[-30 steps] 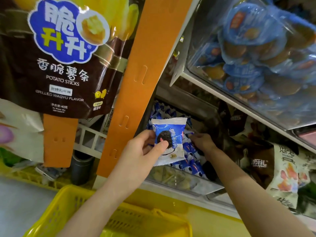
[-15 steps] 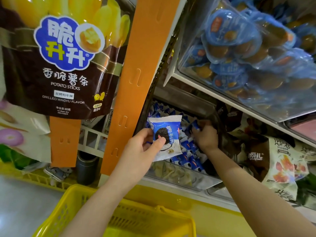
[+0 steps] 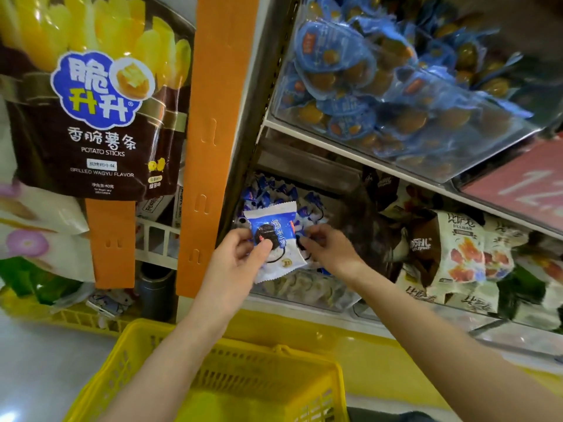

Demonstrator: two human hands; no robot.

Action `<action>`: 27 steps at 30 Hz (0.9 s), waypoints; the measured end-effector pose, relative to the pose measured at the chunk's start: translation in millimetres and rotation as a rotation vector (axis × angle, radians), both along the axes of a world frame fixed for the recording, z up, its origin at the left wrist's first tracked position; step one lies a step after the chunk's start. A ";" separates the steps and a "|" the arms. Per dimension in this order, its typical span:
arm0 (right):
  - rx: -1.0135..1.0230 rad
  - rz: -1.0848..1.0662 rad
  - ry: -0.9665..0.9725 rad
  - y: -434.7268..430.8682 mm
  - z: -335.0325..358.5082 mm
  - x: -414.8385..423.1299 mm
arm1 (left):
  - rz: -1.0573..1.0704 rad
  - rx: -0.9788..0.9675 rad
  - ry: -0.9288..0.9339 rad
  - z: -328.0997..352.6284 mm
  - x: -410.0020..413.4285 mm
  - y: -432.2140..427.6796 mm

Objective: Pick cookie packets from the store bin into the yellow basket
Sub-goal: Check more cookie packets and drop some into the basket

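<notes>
My left hand [image 3: 240, 263] pinches a blue-and-white cookie packet [image 3: 275, 236] with a dark cookie printed on it, held upright in front of the clear store bin [image 3: 304, 292]. More such packets [image 3: 274, 193] lie heaped in the bin behind it. Fingers curled, my right hand [image 3: 330, 249] sits just right of the held packet and pinches a second packet, mostly hidden behind the first. The yellow basket [image 3: 304, 363] sits below both forearms, its rim and mesh wall in view.
An orange hanging strip [image 3: 210, 141] runs down left of the bin. A brown potato-sticks bag [image 3: 97, 117] hangs at upper left. A clear upper bin [image 3: 396, 95] holds blue snack packs. Cream and dark snack bags [image 3: 457, 254] fill the shelf to the right.
My right hand has drawn back out of the bin's packets and come toward my left hand, its fingers closed on a second packet. The left hand keeps holding its packet in place.
</notes>
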State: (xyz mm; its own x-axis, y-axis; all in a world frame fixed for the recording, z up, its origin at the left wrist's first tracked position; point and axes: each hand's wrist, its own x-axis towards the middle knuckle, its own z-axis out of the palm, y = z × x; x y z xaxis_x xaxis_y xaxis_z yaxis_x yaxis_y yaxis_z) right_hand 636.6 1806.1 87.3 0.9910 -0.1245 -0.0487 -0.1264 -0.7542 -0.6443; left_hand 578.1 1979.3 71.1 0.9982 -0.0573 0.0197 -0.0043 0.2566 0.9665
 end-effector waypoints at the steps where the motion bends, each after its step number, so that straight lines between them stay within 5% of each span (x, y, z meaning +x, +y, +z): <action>1: -0.047 -0.016 -0.087 3.0 6.1 -4.5 | 0.003 0.014 -0.001 0.0 -0.8 0.0; 3: 0.096 0.051 -0.179 11.1 21.3 -17.5 | 0.015 0.056 -0.020 0.2 -0.9 -0.6; 7: 0.322 0.341 -0.039 28.4 39.4 -52.1 | 0.031 0.212 -0.093 0.2 -0.9 -2.9; 12: 0.457 0.226 -0.056 14.0 45.5 -46.8 | 0.046 0.640 -0.319 3.6 3.4 -3.6; 16: 0.201 -0.092 -0.215 -17.0 49.0 -1.8 | 0.082 1.007 -0.504 -4.5 14.7 -0.2; 19: -0.260 -0.105 -0.225 -35.1 40.3 32.9 | 0.023 1.219 -0.613 -15.5 18.8 -0.5; 27: -0.789 0.057 0.023 -52.1 9.9 79.1 | 0.034 1.254 -0.667 -25.9 22.9 -2.4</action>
